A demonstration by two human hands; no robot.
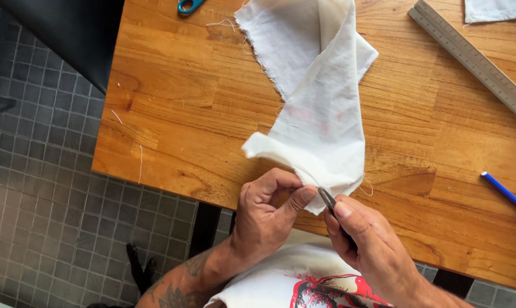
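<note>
Head view: a wooden table (172, 114) carries white cloth (320, 108), which trails off the near edge. It looks light, limp and fray-prone, best held close to the hem. The left hand (266, 214) pinches that hem between thumb and forefinger; the right hand (366, 239) grips a small metal tool (328, 201) whose tip touches it.

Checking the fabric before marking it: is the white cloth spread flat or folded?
Folded. The cloth doubles over itself on the table, its lower edge rolled and pinched by the left hand.
</note>
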